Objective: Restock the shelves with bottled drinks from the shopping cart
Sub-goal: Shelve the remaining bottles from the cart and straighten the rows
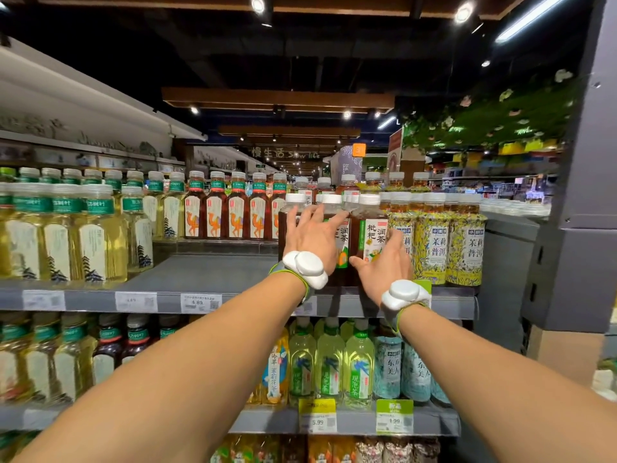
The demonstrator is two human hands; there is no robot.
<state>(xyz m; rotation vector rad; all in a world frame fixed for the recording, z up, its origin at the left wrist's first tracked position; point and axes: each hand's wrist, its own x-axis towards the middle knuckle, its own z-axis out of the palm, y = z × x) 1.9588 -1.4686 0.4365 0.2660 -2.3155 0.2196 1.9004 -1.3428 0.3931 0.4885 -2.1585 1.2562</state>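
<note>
Several dark brown tea bottles [373,240] with white caps and white labels stand in a group on the top shelf [213,270], right of its middle. My left hand [312,238] lies flat on the front of the left bottles [342,237], fingers spread and straight. My right hand [384,265] presses the lower front of the rightmost brown bottle. Its thumb stretches left under the label and its fingers point up along the bottle's right side. Both wrists wear white bands. The shopping cart is out of view.
Pale yellow tea bottles [66,235] fill the shelf's left end and red-brown ones [233,212] its back row. Yellow patterned bottles [464,242] stand tight against the brown group's right side. A bare stretch of shelf lies left of my hands. A grey pillar [581,195] rises at right.
</note>
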